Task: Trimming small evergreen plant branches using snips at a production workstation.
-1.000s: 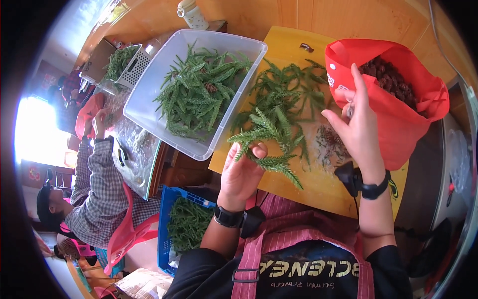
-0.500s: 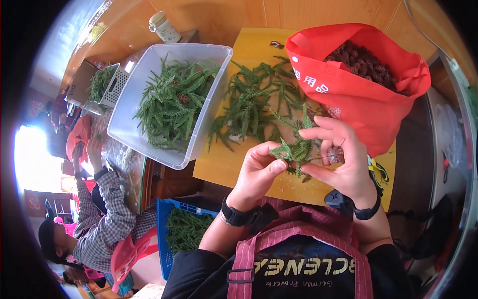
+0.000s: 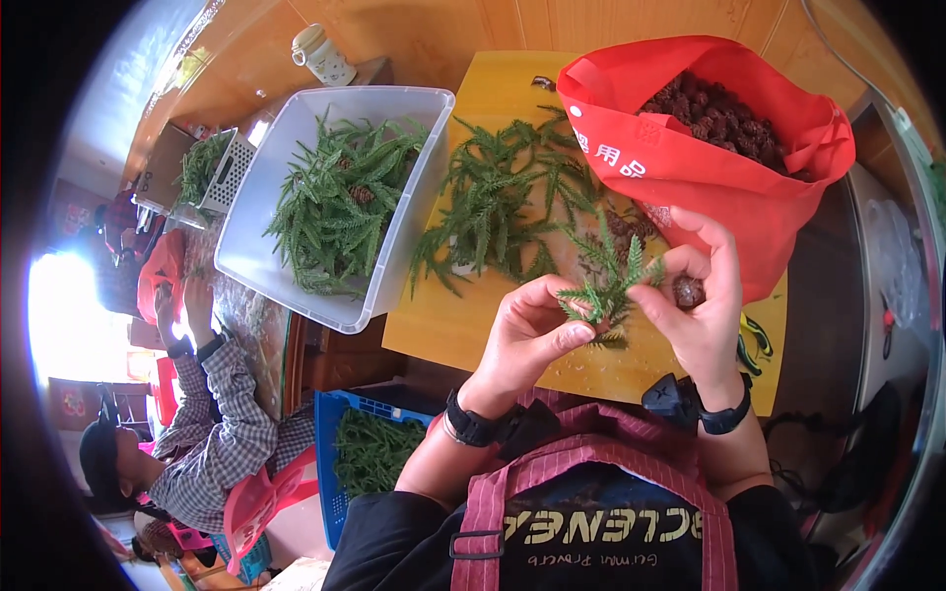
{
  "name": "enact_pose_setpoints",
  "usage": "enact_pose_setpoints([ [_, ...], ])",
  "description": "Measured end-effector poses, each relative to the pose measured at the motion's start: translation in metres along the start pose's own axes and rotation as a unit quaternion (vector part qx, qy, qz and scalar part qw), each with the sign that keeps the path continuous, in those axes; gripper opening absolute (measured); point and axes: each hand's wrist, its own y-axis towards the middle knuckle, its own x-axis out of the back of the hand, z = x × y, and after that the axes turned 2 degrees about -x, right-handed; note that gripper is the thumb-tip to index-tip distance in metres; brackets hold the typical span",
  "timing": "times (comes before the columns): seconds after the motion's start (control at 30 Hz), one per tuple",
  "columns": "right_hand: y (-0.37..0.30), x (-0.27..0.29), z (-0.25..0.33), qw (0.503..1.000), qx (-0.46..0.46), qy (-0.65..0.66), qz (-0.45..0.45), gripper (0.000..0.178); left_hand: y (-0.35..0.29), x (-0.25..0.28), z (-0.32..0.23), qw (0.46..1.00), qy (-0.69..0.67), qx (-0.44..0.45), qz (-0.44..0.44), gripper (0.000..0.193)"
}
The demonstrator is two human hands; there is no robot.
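Note:
Above the front of the yellow board (image 3: 434, 330), my left hand (image 3: 527, 340) pinches the lower end of a green pine sprig (image 3: 613, 281) between thumb and forefinger. From the other side, thumb and forefinger of my right hand (image 3: 705, 305) close on the same sprig's needles. A small brown pine cone (image 3: 688, 291) sits against my right palm, under the curled fingers; how it is held there is partly hidden. More sprigs (image 3: 493, 212) lie spread over the board, just beyond my hands. A few brown cones (image 3: 631, 229) rest beside the red bag.
A red cloth bag (image 3: 729, 217) full of pine cones stands at the right. To the left is a clear plastic tub (image 3: 296, 307) of sprigs, with a blue crate (image 3: 333, 492) of greenery below. Yellow-black pliers (image 3: 757, 345) lie near my right wrist. A co-worker (image 3: 212, 453) works at far left.
The sprig has turned more upright between my hands. My right fingers have shifted closer onto it, and the pine cone has come nearer my right palm.

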Motion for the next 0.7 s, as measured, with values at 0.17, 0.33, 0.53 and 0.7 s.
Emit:
enact_pose_setpoints([
  [0.17, -0.005, 0.001, 0.001, 0.999, 0.023, 0.002, -0.049, 0.071, 0.004, -0.006, 0.009, 0.996, -0.025, -0.055, -0.062, 0.02],
  [0.33, -0.019, -0.008, -0.004, 0.995, 0.066, -0.067, -0.012, 0.064, 0.007, -0.01, 0.018, 0.993, -0.071, -0.031, -0.093, 0.018],
  [0.53, -0.023, -0.012, -0.01, 0.995, 0.05, -0.086, -0.028, 0.066, 0.007, -0.019, 0.019, 0.995, -0.036, -0.01, -0.09, 0.013],
  [0.7, -0.028, 0.006, -0.003, 1.0, 0.0, -0.015, -0.005, 0.055, 0.005, -0.015, 0.017, 0.994, 0.053, -0.021, -0.092, 0.01],
])
